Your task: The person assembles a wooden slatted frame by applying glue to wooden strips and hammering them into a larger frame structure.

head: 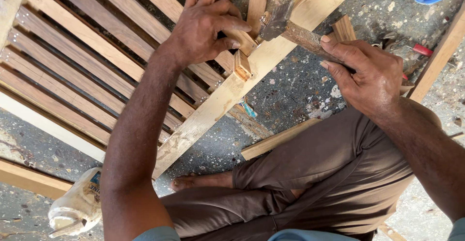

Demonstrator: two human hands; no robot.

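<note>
Fingers (339, 59) of right hand (370, 74) around hammer (290, 28), left hand (206, 25) on wooden slat (240, 40).

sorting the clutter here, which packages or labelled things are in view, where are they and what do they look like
Plastic bottle: lying on the floor at lower left beside the left forearm, whitish and grimy, with a blue and white label.
Scrap of printed wrapper: on the floor under the pale wooden rail, small, blue and red.
</note>
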